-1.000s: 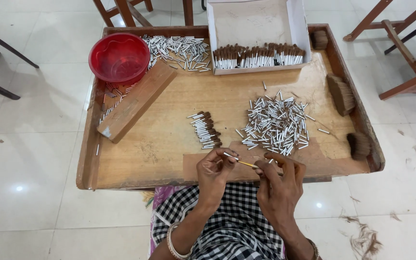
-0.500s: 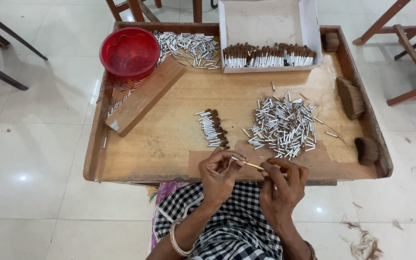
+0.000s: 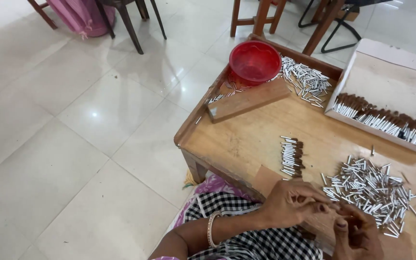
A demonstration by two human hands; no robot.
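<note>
Wooden tray (image 3: 246,139); fingers (image 3: 314,204) pinched together, held item hidden.

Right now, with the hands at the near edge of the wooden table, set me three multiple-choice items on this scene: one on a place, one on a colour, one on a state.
1. Where does the red bowl stand?
A. At the table's far corner, beside the wooden block
B. Inside the white box
C. On the floor tiles

2. What colour is the bangle on the left wrist?
A. Blue
B. Gold
C. Black

3. How do the left hand and right hand stand?
A. Flat on the floor
B. Far apart, one in the bowl
C. Close together over the wooden table edge, fingertips meeting

Answers:
1 A: the bowl sits at the far corner, next to the block.
2 B: the band on the wrist shines gold.
3 C: both hands meet fingertip to fingertip near the loose pile of silver sticks; what they pinch is too small to tell.
</note>
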